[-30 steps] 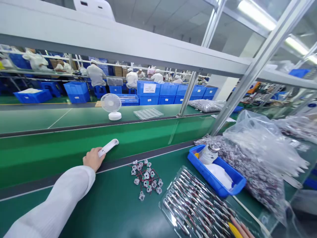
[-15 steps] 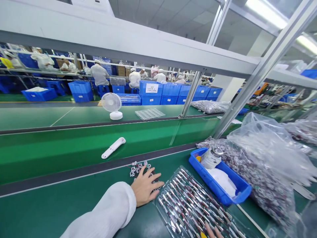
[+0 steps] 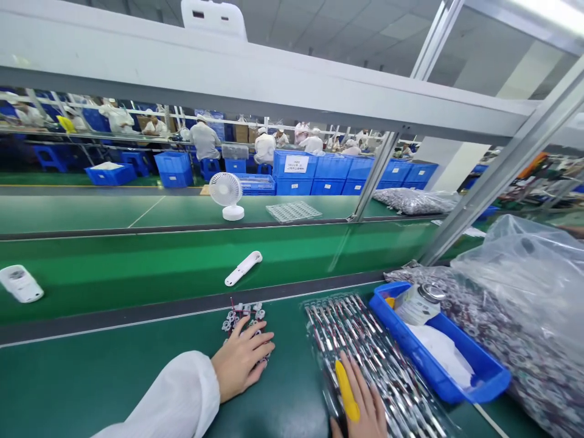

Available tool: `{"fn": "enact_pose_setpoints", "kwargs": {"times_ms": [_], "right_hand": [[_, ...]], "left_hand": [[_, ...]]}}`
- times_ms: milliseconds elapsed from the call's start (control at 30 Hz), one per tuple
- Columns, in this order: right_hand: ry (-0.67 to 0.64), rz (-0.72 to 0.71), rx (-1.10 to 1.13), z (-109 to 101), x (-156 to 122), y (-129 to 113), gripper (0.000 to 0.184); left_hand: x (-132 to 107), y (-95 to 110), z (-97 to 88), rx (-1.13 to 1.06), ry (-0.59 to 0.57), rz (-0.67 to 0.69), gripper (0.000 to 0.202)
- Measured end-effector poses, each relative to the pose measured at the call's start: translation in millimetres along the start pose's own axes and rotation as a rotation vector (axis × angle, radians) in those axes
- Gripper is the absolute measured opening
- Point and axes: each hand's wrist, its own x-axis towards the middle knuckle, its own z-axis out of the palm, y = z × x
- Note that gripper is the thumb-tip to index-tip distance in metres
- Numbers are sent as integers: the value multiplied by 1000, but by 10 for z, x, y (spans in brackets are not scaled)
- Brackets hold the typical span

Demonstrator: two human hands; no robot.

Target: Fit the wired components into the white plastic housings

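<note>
My left hand (image 3: pixel 241 359) lies flat with fingers spread over a small heap of white wired parts (image 3: pixel 243 316) on the green bench. My right hand (image 3: pixel 362 407) rests on a clear plastic tray of metal pieces (image 3: pixel 360 340) and holds a yellow tool (image 3: pixel 347 389) between its fingers. A long white plastic part (image 3: pixel 243 268) lies on the conveyor belt beyond the heap, apart from both hands.
A blue bin (image 3: pixel 456 380) with a tin can (image 3: pixel 417 304) and white cloth stands right of the tray. Big plastic bags of parts (image 3: pixel 524 286) fill the right. Another white device (image 3: pixel 20 283) lies on the belt at left. A small fan (image 3: pixel 227 193) and workers are behind.
My left hand let go of the long white part on the belt and came back onto the heap of wired parts. My right hand with the yellow tool rose onto the tray.
</note>
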Motion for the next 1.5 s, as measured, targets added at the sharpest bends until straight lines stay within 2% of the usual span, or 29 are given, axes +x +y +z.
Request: {"fn": "enact_pose_setpoints", "kwargs": {"times_ms": [100, 300, 433, 500, 600, 700, 800, 900, 1000, 1067, 1133, 1200, 1300, 1400, 1500], "right_hand": [[-18, -43, 33, 49, 124, 44, 80], [-26, -203, -4, 151, 101, 255, 76], [13, -298, -38, -19, 284, 345, 57], [29, -310, 3, -139, 464, 373, 39], [-23, -222, 21, -191, 673, 394, 7], [-149, -164, 12, -47, 671, 400, 14], [-177, -74, 88, 126, 549, 439, 16], [-244, 16, 307, 162, 488, 528, 14], [-222, 211, 583, 65, 530, 637, 13], [-231, 367, 786, -40, 585, 700, 19], [-260, 509, 1011, -159, 641, 725, 27], [-252, 593, 1215, -278, 691, 684, 31], [-253, 546, 1386, -407, 749, 450, 29], [-366, 483, 1483, -426, 763, 34, 26], [-425, 488, 1542, -362, 747, -415, 26]], "left_hand": [[-10, 19, 0, -10, 39, -17, 33], [-8, 96, 33, -47, 46, -64, 25], [6, 184, -69, -64, 18, -124, 25], [-25, 149, -198, -48, 22, -238, 30], [-145, 6, -395, 6, 24, -544, 30], [-290, -75, -461, -12, -27, -755, 27], [-335, 10, -386, -81, -62, -785, 31], [-288, 156, -300, -101, -64, -810, 31], [-274, 256, -298, -79, -50, -855, 41], [-303, 290, -327, -59, -52, -878, 45], [-340, 307, -348, -60, -70, -882, 36], [-369, 316, -351, -79, -90, -875, 25], [-391, 339, -333, -120, -105, -864, 20], [-413, 404, -315, -176, -111, -875, 23], [-437, 509, -329, -236, -99, -912, 30]]}}
